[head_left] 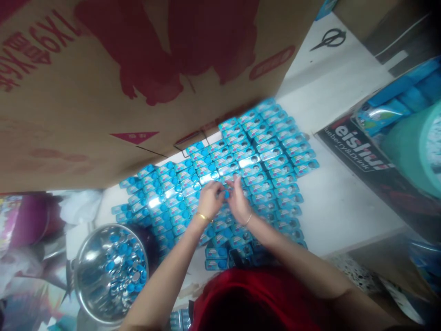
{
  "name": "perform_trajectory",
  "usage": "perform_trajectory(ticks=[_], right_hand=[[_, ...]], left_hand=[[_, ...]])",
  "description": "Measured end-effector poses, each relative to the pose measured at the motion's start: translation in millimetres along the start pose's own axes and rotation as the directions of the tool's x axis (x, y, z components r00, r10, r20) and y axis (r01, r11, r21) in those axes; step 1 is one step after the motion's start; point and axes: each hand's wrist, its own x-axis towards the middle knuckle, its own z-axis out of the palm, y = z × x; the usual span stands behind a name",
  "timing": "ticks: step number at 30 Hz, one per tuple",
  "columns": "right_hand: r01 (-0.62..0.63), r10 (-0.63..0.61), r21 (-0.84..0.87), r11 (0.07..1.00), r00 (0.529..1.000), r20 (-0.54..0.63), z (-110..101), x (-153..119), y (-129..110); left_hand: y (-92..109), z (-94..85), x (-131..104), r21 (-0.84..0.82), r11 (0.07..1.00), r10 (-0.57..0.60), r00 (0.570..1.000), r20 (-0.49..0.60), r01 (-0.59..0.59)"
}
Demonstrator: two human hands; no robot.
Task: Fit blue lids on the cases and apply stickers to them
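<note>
Rows of small flat blue packs (275, 163) cover the white table in front of me. Those toward the left show bright blue round discs at one end; many on the right show a darker round spot there. Over the middle of the rows, my left hand (210, 201) has its fingers curled together around something too small and blurred to name. Close beside it is my right hand (239, 202), thumb and fingers apart, fingertips near the left ones. A bit of blue shows between the two hands. A metal bowl (86, 271) at lower left holds many loose blue and silver discs.
A large cardboard box (206, 101) with red print walls off the far side. Black scissors (330, 39) lie at upper right. To the right stand a dark printed carton (358, 147) with blue packages and a green tub (409, 147). Plastic bags (81, 207) sit at left.
</note>
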Motion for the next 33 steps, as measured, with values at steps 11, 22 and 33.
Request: perform_trajectory(ticks=[11,22,33], right_hand=[[0.02,-0.036,-0.129,0.991,0.992,-0.121,-45.0,-15.1,-6.8],[0.166,-0.167,-0.201,0.965,0.986,0.011,-32.2,-62.2,-15.5],[0.749,-0.375,-0.18,0.638,0.507,0.776,165.6,-124.5,-26.7]], left_hand=[[-9.6,-3.8,47.9,0.447,0.851,-0.366,0.921,0.13,0.276],[-10.1,-4.3,30.4,0.384,0.865,-0.368,0.929,0.049,0.322],[-64.7,-8.7,-283.0,-0.397,0.886,-0.424,0.765,-0.484,0.24]])
